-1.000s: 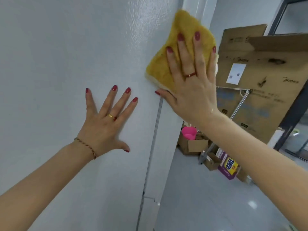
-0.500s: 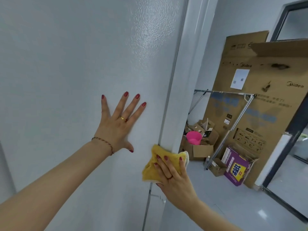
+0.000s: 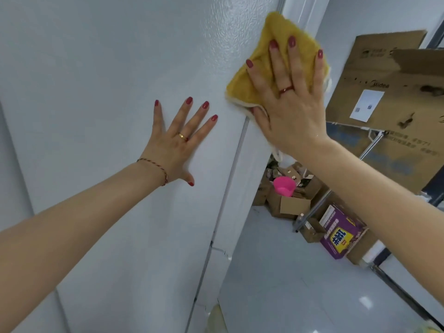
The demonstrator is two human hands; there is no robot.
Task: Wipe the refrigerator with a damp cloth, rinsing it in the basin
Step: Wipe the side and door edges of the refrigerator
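we press the yellow cloth (image 3: pixel 262 75) flat under our right hand (image 3: pixel 292 102), fingers straight, high on the refrigerator (image 3: pixel 96 92) edge; our left hand (image 3: pixel 179 143) braces open-palmed on its side. even pressure and overlapping strokes should serve best.

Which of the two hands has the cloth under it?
The right hand. Its straight fingers press the yellow cloth against the refrigerator's edge, high up. The left hand lies flat and bare on the white surface, lower down.
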